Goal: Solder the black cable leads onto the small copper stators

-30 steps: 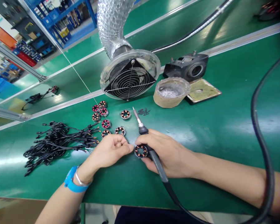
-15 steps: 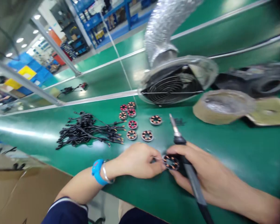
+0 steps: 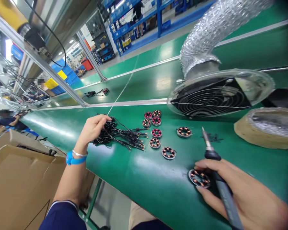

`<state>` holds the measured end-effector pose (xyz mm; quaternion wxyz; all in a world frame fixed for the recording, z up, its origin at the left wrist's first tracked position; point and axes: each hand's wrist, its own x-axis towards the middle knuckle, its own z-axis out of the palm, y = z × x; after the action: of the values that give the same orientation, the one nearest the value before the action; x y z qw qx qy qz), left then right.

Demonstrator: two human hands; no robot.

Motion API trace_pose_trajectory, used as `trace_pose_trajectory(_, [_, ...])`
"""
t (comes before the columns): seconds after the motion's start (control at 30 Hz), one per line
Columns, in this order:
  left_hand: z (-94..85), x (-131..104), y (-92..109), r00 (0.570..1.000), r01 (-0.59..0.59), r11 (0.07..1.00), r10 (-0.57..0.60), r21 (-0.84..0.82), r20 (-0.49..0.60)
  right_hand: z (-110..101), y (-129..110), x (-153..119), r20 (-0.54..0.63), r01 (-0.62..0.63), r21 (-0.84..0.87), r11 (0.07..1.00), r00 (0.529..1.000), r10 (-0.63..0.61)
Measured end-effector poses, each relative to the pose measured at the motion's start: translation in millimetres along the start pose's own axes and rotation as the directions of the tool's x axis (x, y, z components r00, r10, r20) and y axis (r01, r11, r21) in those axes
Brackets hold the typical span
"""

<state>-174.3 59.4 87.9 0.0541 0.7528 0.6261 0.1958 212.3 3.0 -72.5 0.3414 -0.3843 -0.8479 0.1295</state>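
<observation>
As right hand [image 3: 242, 188] clasps ring [image 3: 195, 178], soldering iron [image 3: 212, 154]; left hand [image 3: 92, 130] curled at tangled cables [image 3: 126, 135]; hold unclear

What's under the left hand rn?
The left hand partly covers a tangled pile of thin black cables; what lies directly beneath the hand is hidden from this view.

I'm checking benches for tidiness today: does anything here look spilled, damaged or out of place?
Nothing looks spilled or plainly damaged. The black cables lie in a loose tangle by the left hand, and thin black pieces lie at odd angles beside the soldering iron. Both look merely untidy.
</observation>
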Motion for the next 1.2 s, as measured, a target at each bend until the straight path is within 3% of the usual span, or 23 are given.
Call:
trace_pose_trajectory(0.1, [6.3, 9.7, -48.1, 0.997, 0.035, 0.995, -0.029, 0.090, -0.072, -2.0, -1.5, 1.8, 0.029, -0.019, 0.009, 1.000, 0.999, 0.018])
trace_pose_trajectory(0.17, [14.1, 19.1, -61.2, 0.999, 0.004, 0.993, 0.001, 0.121, -0.039, -3.9, -2.7, 3.8, 0.049, -0.028, 0.013, 1.000, 0.998, 0.027])
trace_pose_trajectory(0.27, [29.1, 37.1, -54.2, 0.987, -0.117, 0.986, 0.101, 0.122, 0.128, -7.2, -4.4, 6.8, 0.083, -0.030, 0.019, 0.999, 0.996, 0.029])
trace_pose_trajectory(0.37, [45.6, 55.6, -33.9, 0.929, -0.243, 0.968, 0.214, 0.061, 0.301, -9.7, -6.6, 8.8, 0.095, -0.040, 0.019, 0.999, 0.995, 0.038])
trace_pose_trajectory(0.47, [56.6, 65.7, -19.7, 0.898, -0.290, 0.957, 0.270, 0.006, 0.347, -11.0, -9.4, 10.1, 0.101, -0.055, 0.025, 0.998, 0.994, 0.052])
trace_pose_trajectory(0.6, [54.6, 59.6, -20.4, 0.949, -0.265, 0.964, 0.265, -0.027, 0.171, -11.5, -11.8, 12.6, 0.102, -0.065, 0.052, 0.997, 0.993, 0.059])
trace_pose_trajectory(0.67, [48.3, 54.3, -28.3, 0.972, -0.234, 0.971, 0.234, -0.054, 0.001, -11.2, -11.9, 13.7, 0.077, -0.049, 0.065, 0.997, 0.996, 0.044])
trace_pose_trajectory(0.73, [38.6, 52.8, -39.4, 0.958, -0.197, 0.976, 0.172, -0.091, -0.229, -10.5, -11.6, 14.0, 0.067, -0.036, 0.071, 0.997, 0.997, 0.031])
trace_pose_trajectory(0.8, [23.3, 55.2, -50.3, 0.870, -0.166, 0.977, 0.082, -0.133, -0.486, -10.0, -11.6, 13.4, 0.080, -0.037, 0.068, 0.997, 0.996, 0.031])
trace_pose_trajectory(0.87, [0.9, 57.0, -55.3, 0.719, -0.161, 0.972, -0.004, -0.171, -0.695, -10.4, -11.9, 12.7, 0.085, -0.032, 0.062, 0.998, 0.996, 0.026])
trace_pose_trajectory(0.93, [-24.7, 51.5, -48.3, 0.562, -0.181, 0.965, -0.058, -0.191, -0.825, -12.4, -11.8, 12.6, 0.072, -0.022, 0.056, 0.998, 0.997, 0.018])
trace_pose_trajectory(1.0, [-44.0, 35.2, -26.2, 0.464, -0.225, 0.956, -0.064, -0.188, -0.883, -15.8, -10.0, 13.7, 0.048, -0.012, 0.057, 0.998, 0.999, 0.009])
trace_pose_trajectory(1.03, [-47.9, 23.6, -10.2, 0.463, -0.252, 0.950, -0.047, -0.182, -0.885, -17.9, -8.4, 14.6, 0.034, -0.011, 0.061, 0.998, 0.999, 0.008])
trace_pose_trajectory(1.07, [-46.8, 10.7, 7.7, 0.496, -0.308, 0.940, 0.025, -0.148, -0.868, -20.2, -6.5, 15.6, 0.022, -0.012, 0.067, 0.998, 1.000, 0.010])
trace_pose_trajectory(1.1, [-40.4, -2.4, 26.3, 0.604, -0.324, 0.939, 0.109, -0.118, -0.789, -22.7, -4.7, 16.5, 0.010, -0.016, 0.073, 0.997, 1.000, 0.015])
trace_pose_trajectory(1.13, [-28.9, -14.8, 44.3, 0.765, -0.316, 0.941, 0.178, -0.119, -0.619, -25.3, -3.4, 17.4, -0.001, -0.021, 0.079, 0.997, 1.000, 0.021])
trace_pose_trajectory(1.17, [-13.3, -25.5, 60.8, 0.900, -0.293, 0.946, 0.224, -0.137, -0.375, -28.0, -3.0, 18.0, -0.017, -0.026, 0.084, 0.996, 0.999, 0.027])
trace_pose_trajectory(1.2, [5.2, -34.0, 74.8, 0.940, -0.316, 0.937, 0.289, -0.149, -0.179, -30.7, -3.8, 18.6, -0.039, -0.027, 0.089, 0.996, 0.999, 0.030])
